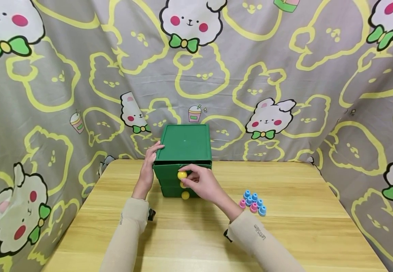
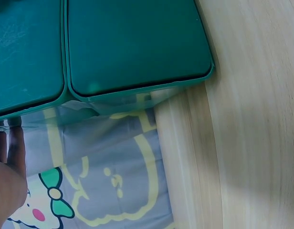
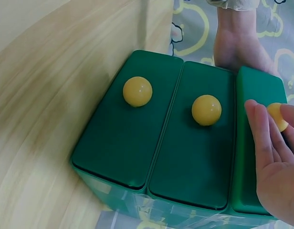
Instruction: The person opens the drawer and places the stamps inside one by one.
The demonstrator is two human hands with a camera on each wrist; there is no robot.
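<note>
drawer box (image 1: 184,151) x1 | 3 yellow knobs (image 3: 137,91) | R hand (image 1: 201,184) pinches top knob

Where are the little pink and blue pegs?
In the head view, the pegs sit in a cluster on the table, right of the green drawers, near the right hand.

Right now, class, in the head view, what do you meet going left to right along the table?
Left hand resting on the side of the green drawer box → right hand pinching the top yellow knob → cluster of blue and pink pegs on the wooden table.
</note>
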